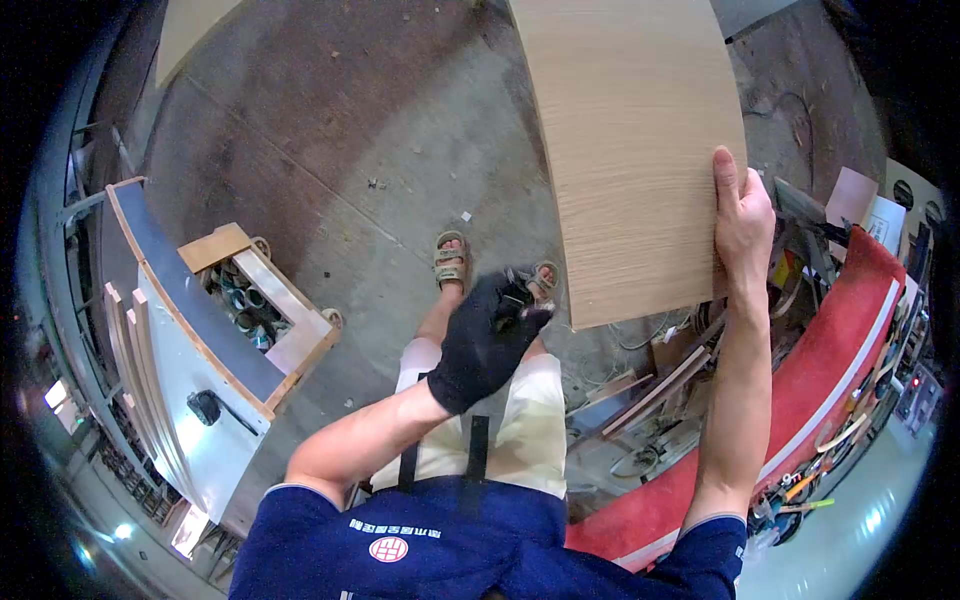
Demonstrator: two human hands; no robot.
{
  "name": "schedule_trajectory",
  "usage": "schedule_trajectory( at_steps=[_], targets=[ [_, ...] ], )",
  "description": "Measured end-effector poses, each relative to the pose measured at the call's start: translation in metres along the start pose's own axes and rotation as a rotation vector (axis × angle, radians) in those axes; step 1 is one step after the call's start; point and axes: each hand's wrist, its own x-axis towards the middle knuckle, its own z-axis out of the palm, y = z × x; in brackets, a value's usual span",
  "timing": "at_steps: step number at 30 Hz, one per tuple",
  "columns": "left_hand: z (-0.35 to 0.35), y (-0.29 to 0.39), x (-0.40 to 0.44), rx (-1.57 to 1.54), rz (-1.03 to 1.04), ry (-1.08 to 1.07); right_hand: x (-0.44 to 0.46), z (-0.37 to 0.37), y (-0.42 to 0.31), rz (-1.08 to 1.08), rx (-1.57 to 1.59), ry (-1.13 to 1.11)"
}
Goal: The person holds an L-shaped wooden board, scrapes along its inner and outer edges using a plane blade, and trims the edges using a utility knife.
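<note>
A long wood-grain board (640, 160) reaches from the top of the view down to near my legs, right of centre. My bare right hand (743, 215) grips its right edge, with the thumb lying on the face and the fingers hidden behind. My left hand (490, 335), in a black glove, is held over my legs, left of the board's lower corner and apart from it. Its fingers are curled round a small dark object that I cannot make out.
On the left, a blue and white worktable (225, 350) carries wooden strips (150, 380) and a black object (204, 406). Beside it is a wooden box (300, 335) with items inside. A red padded surface (815, 385) with tools beyond it curves along the right. Scrap pieces lie below the board.
</note>
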Motion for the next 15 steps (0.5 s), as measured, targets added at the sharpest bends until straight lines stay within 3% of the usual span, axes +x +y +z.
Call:
schedule_trajectory(
  at_steps=[2,5,6,9,10,13,15],
  targets=[
    [0.002,0.025,0.022,-0.035,-0.119,-0.014,0.003,0.0,0.001,-0.003,-0.007,-0.005],
    [0.023,0.02,0.0,-0.01,-0.304,-0.133,0.002,-0.001,0.002,0.003,0.002,-0.014],
    [0.03,0.01,-0.006,0.018,-0.339,-0.085,0.002,-0.001,0.001,0.003,0.014,-0.017],
    [0.036,-0.007,-0.032,0.251,-0.137,-0.126,0.001,-0.002,0.0,0.005,0.031,-0.018],
    [0.027,-0.006,-0.043,0.171,-0.202,-0.22,0.0,-0.002,0.0,0.006,0.035,-0.021],
    [0.005,-0.035,-0.088,0.448,-0.319,-0.463,0.002,-0.005,0.003,0.002,-0.039,-0.043],
    [-0.014,-0.046,-0.109,0.42,-0.176,-0.457,0.003,-0.002,0.009,-0.049,-0.03,0.005]
  ],
)
